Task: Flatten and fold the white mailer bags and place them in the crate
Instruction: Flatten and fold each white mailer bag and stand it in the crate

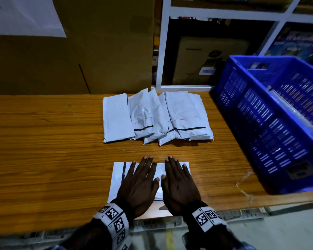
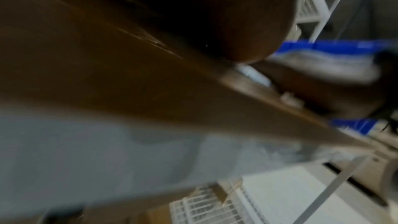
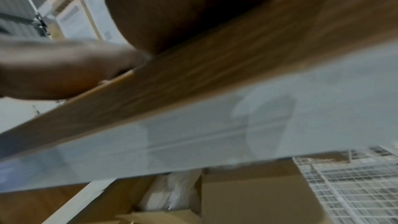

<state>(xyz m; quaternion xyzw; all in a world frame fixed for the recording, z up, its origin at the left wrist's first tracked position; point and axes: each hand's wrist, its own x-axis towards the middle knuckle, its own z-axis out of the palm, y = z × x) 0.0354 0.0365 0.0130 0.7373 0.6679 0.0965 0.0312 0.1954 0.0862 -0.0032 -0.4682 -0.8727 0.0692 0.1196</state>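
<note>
A white mailer bag (image 1: 118, 175) lies flat near the front edge of the wooden table (image 1: 43, 141). My left hand (image 1: 140, 179) and right hand (image 1: 177, 179) both press on it, palms down, fingers straight and spread. Several more white mailer bags (image 1: 155, 116) lie overlapping in a row farther back on the table. The blue crate (image 1: 271, 123) stands at the right, tilted. Both wrist views are blurred and show only the underside of a palm, the table's edge and the floor.
A large cardboard box (image 1: 70, 51) stands behind the table at the left. A white shelf frame (image 1: 163, 51) with boxes stands behind at the right. Torn clear tape (image 1: 246, 186) sticks to the table by the crate. The table's left half is bare wood.
</note>
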